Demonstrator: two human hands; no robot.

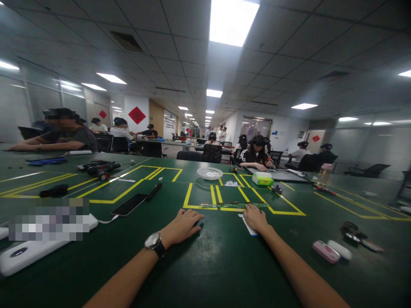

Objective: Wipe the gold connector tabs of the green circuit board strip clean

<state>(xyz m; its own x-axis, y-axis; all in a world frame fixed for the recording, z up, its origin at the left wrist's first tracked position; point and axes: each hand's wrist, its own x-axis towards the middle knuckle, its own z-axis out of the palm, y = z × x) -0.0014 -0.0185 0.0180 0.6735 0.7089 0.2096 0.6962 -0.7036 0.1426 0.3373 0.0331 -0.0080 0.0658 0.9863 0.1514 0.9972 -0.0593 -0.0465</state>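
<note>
My left hand (pixel 182 226), with a watch (pixel 154 244) on its wrist, lies palm down on the green table with its fingers apart and nothing in them. My right hand (pixel 256 218) rests further right, its fingers bent and close together at the near edge of a long thin green strip (pixel 224 205) that looks like a circuit board. Whether the fingers pinch the strip is hidden. Partly under that hand lies a flat white piece with a blue edge (pixel 248 226).
Yellow tape (pixel 188 196) marks the table. Beyond the strip stand a white basket (pixel 209 173) and a green-and-white pack (pixel 262 179). A phone (pixel 130 205) and a white device (pixel 41 248) lie left, a pink case (pixel 326 251) right. Across the table a person (pixel 257 156) sits working.
</note>
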